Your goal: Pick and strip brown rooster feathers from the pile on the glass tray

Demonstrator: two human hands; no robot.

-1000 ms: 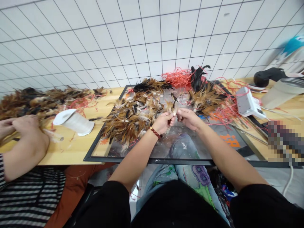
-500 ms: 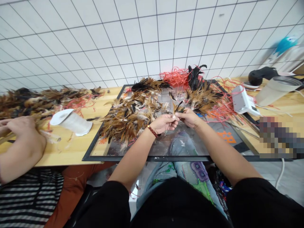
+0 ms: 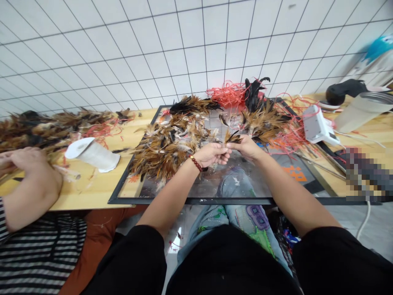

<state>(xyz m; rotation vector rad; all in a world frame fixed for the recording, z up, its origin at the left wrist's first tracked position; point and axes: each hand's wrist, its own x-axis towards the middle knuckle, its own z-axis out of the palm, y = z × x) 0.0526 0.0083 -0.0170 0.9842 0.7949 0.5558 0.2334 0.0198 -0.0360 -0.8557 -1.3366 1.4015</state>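
Observation:
Both of my hands meet over the glass panel, fingertips close together. A small tuft of brown and black feathers (image 3: 232, 137) rises from between them. My left hand (image 3: 212, 155), with a beaded bracelet at the wrist, pinches at the tuft's base. From the other side, my right hand (image 3: 245, 147) has thumb and fingers closed on the same feathers. Just left of my hands lies a wide heap of brown feathers (image 3: 166, 149). Behind my right hand is a smaller brown bunch (image 3: 265, 123). The fingers hide the feathers' lower ends.
A black frame (image 3: 190, 201) edges the glass. Red strings (image 3: 229, 94) and black feathers (image 3: 255, 93) lie at the back. A ribbon spool (image 3: 93, 155) stands left, near another person's hand (image 3: 27, 159). At right are a white device (image 3: 317, 125) and a translucent cup (image 3: 359, 112).
The view has shifted slightly. My hands remain together at the tuft, with the feathers now leaning more to the right. The other person's arm has moved slightly.

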